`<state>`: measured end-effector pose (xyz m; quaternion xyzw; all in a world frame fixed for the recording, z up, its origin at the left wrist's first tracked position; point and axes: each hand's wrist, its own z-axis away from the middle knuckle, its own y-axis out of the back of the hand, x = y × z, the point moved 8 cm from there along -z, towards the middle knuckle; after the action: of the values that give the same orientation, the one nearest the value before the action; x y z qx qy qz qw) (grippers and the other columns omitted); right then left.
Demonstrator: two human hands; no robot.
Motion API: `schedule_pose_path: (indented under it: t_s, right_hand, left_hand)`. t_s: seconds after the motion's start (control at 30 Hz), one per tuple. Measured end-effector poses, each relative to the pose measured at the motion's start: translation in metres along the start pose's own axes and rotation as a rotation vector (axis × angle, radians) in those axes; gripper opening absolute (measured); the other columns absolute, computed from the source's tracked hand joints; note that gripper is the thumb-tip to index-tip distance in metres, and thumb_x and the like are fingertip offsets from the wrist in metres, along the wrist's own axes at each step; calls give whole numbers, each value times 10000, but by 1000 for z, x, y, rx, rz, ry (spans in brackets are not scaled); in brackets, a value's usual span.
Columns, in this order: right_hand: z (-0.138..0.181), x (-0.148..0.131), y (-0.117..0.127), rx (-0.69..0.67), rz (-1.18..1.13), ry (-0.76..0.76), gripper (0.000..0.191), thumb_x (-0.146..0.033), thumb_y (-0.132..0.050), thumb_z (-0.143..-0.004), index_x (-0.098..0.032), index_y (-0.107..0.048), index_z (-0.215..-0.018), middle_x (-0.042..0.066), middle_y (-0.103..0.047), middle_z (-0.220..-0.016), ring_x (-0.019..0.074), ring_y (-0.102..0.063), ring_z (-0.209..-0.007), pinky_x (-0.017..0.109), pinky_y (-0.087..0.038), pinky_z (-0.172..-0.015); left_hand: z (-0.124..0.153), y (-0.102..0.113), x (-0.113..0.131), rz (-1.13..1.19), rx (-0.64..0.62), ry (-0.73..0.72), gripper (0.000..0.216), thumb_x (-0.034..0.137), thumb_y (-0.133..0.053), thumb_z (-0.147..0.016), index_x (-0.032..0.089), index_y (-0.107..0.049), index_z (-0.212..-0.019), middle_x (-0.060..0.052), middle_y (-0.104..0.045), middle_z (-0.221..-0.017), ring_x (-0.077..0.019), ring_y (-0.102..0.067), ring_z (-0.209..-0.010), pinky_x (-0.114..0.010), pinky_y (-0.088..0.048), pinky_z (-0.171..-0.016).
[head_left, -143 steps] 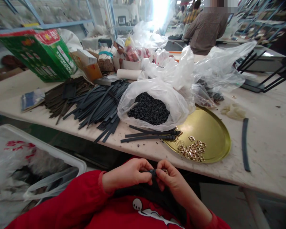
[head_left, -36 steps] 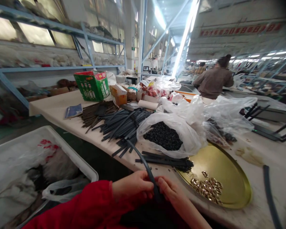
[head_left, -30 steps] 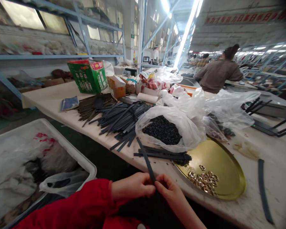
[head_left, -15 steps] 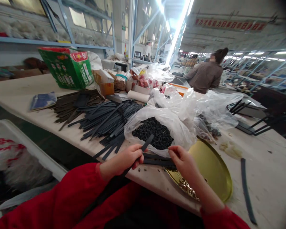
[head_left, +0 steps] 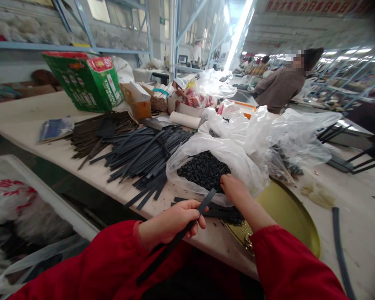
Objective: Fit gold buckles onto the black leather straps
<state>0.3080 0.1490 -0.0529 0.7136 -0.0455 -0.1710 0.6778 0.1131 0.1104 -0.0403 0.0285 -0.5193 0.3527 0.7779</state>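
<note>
My left hand [head_left: 178, 221] is closed around a dark flat strap [head_left: 171, 243], whose short end sticks up past the thumb. The rest of the strap hangs down toward my lap. At the near right rim of an open clear plastic bag [head_left: 246, 171], my right hand [head_left: 234, 189] has its fingers pinched together over the contents. Small black loops [head_left: 203, 168] fill that bag. Whether the fingertips hold a loop is hidden. Below the right forearm lies a round gold tray [head_left: 293, 216] with small gold metal pieces [head_left: 247, 241] at its near edge.
Heaps of dark straps [head_left: 143, 152] and brown straps [head_left: 96, 135] lie left of the bag. A green box [head_left: 84, 83] stands behind them. A single strap [head_left: 342, 250] lies at the right. A lined bin [head_left: 50, 187] is at the left. Another person [head_left: 281, 85] sits beyond the table.
My right hand has moved from the bag's front rim in over the black loops. My left hand, with the strap, has shifted right and slightly down. The view has tilted a little.
</note>
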Motion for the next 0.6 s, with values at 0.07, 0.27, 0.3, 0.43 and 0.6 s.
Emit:
schedule_pose_path:
  t_s: [0.07,0.27,0.3,0.43,0.6]
  right_hand:
    - [-1,-2,4,28,-48,-17,91,-82,-505,-759,-139,-574,-739,111,-593,-799,225,-572,-781,317,-356,-660]
    - [24,-5,36,228,-383,-75,55,-123,-522,-732,-157,-562,-716,71,-594,-770,205,-554,-766,333,-377,-715]
    - [34,0,41,260,-466,-97,28,-162,-535,-733,-165,-562,-724,52,-591,-741,194,-551,-738,329,-387,-706]
    - [81,43,44,348,-847,-271,181,-356,-586,-712,-179,-549,-727,0,-573,-630,156,-546,-608,312,-438,-630]
    - [139,92,34,417,-1323,-467,319,-457,-672,-608,-193,-545,-734,-4,-612,-683,117,-568,-587,283,-509,-615]
  left_hand:
    - [3,-4,-2,-9,-3,4,325,170,-443,-683,125,-498,-1001,18,-566,-650,-43,-429,-390,-141,-301,-332]
    - [22,-7,-9,-7,4,-25,301,290,-468,-745,130,-483,-999,1,-585,-683,-47,-462,-390,-143,-290,-324]
    - [24,-10,-9,-11,-4,-26,301,306,-465,-755,129,-484,-998,1,-583,-680,-46,-459,-389,-143,-289,-326]
    - [11,-33,6,-206,-41,-137,243,242,-424,-777,136,-507,-980,7,-582,-698,-36,-440,-392,-140,-293,-337]
    - [-27,-62,13,-539,3,-131,194,108,-360,-757,123,-542,-824,47,-514,-521,-37,-342,-312,-150,-244,-315]
